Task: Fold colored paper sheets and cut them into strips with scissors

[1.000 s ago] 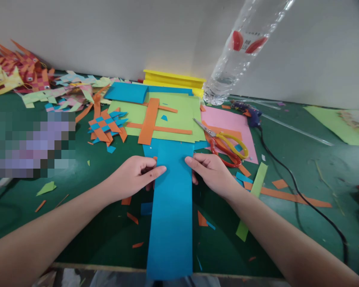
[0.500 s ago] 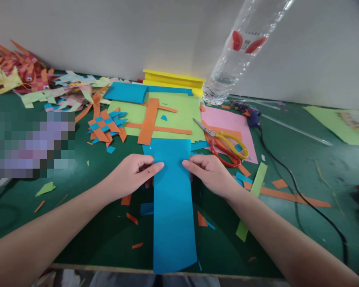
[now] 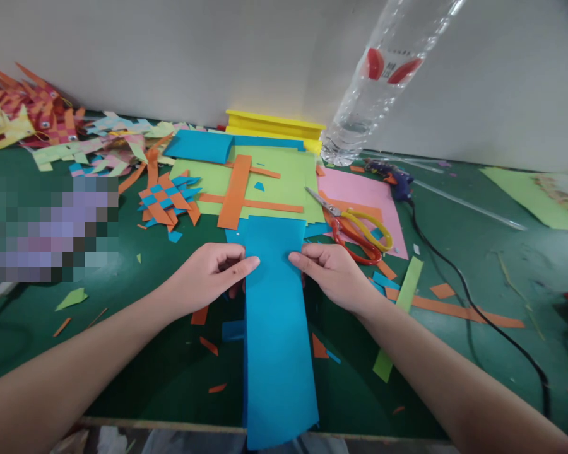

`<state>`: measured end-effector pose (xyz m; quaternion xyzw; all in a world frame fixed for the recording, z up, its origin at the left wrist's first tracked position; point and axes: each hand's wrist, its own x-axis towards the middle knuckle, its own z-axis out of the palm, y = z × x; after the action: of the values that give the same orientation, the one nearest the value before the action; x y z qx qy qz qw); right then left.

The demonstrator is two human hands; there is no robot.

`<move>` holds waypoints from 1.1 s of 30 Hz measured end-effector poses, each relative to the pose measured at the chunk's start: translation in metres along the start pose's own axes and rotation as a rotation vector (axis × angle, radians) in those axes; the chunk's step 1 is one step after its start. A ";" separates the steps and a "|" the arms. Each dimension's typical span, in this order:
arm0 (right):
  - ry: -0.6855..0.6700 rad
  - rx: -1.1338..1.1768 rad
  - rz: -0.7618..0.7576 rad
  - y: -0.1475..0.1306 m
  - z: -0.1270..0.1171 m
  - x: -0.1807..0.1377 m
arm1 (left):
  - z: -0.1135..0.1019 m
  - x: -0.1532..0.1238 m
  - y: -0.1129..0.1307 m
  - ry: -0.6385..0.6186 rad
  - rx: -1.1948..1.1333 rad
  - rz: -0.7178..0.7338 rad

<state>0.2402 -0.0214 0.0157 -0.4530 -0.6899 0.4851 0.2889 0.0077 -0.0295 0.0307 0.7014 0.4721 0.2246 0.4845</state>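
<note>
Two-sided grip | left fingers (image 3: 243, 270), right fingers (image 3: 307, 265) pinching blue paper strip (image 3: 277, 334) | lower end farther right than before

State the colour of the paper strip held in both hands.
The paper strip is plain blue, seen best in the head view.

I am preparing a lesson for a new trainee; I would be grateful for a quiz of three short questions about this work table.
1. What do the left hand and the right hand hold together?
2. True or false: the scissors have one yellow and one red handle.
3. Which colours make up the woven piece nearest the left hand?
A) pink and yellow
B) orange and blue
C) green and red

Key:
1. The long blue paper, one hand at each side edge.
2. True.
3. B.
</note>
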 end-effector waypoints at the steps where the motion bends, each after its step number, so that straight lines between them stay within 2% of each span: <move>1: 0.003 0.005 0.005 0.000 0.000 0.000 | 0.000 0.000 0.000 -0.004 0.000 0.002; 8: 0.026 0.050 0.022 -0.001 0.000 0.000 | 0.000 0.001 -0.001 -0.014 0.010 0.011; 21: -0.054 0.087 0.082 -0.003 0.000 -0.001 | -0.001 -0.001 -0.002 0.054 0.031 0.005; 33: -0.032 0.052 0.040 -0.002 0.000 -0.001 | 0.000 0.000 0.000 0.036 -0.027 0.012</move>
<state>0.2396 -0.0228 0.0178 -0.4511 -0.6724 0.5157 0.2800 0.0075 -0.0298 0.0310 0.6934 0.4735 0.2463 0.4841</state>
